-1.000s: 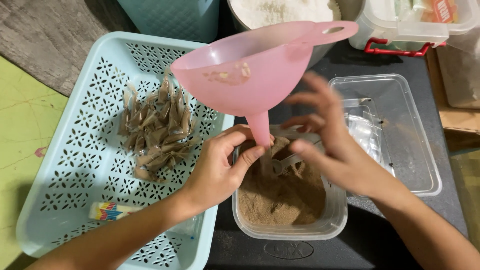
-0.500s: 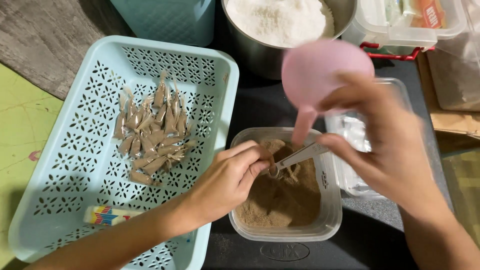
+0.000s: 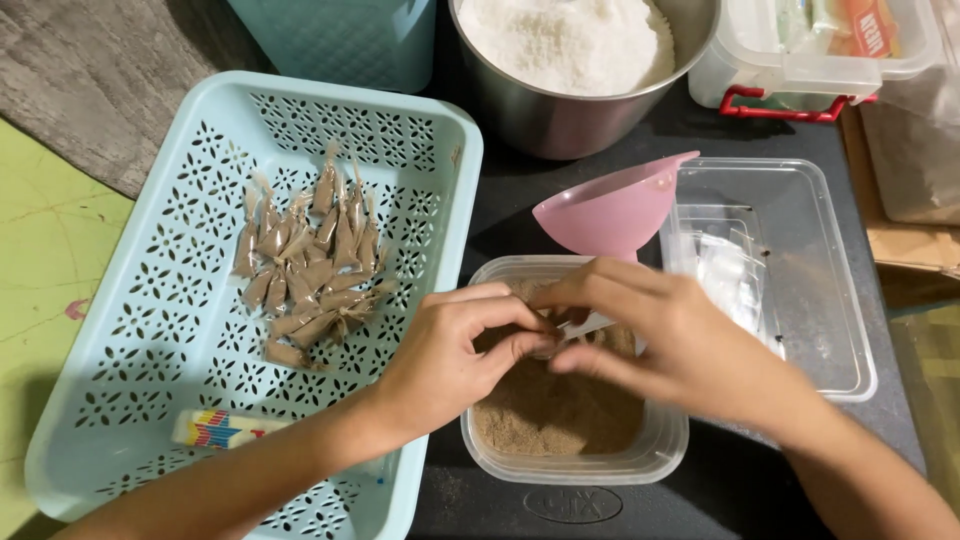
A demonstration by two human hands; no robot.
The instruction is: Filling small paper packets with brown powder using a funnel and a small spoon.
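Pink funnel now lower, released.

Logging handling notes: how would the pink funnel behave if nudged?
The pink funnel looks like thin plastic, so probably light and stiff. It rests tilted on the brown-powder tub, so it would likely tip or roll off easily.

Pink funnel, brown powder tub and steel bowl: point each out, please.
Pink funnel (image 3: 605,212), head view, on its outer cone wall.
Brown powder tub (image 3: 575,468), head view, on its clear front rim.
Steel bowl (image 3: 560,122), head view, on its outer side.
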